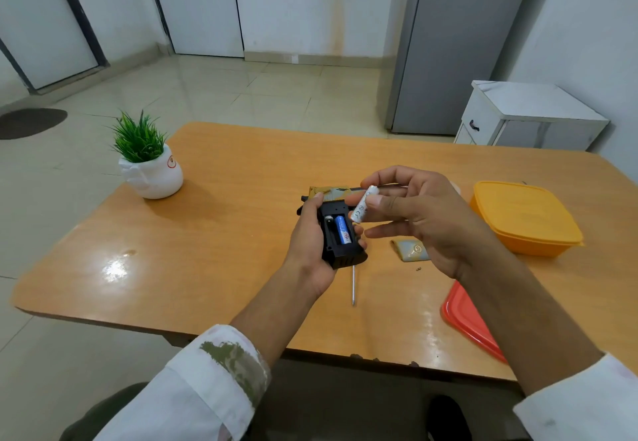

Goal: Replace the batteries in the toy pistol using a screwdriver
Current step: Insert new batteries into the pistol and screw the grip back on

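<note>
Toy pistol [340, 254]: held above the middle of the tabletop [224, 233], grip end toward the near side, battery compartment uncovered and facing up. Left hand [307, 240]: wrapped round the grip from the left, with the thumb on the gold upper body and the fingertips showing at the right edge. One blue battery [342, 230] is seated in the right slot of the compartment; the left slot shows only a metal contact.

Right hand [424, 213]: thumb and forefinger pinch a white battery [362, 204], tilted, just above and right of the compartment and not touching the pistol. The remaining fingers are loosely extended.

Screwdriver [354, 285]: its metal shaft lies on the tabletop near the pistol's grip, tip pointing to the near edge. The handle is hidden.

A patterned compartment cover [411, 251] lies right of the pistol, with a small screw [418, 269] just near of it. Further right are a yellow container [524, 219] and, nearer, a red lid [466, 320]. A potted plant [148, 164] stands at the far left corner.
</note>
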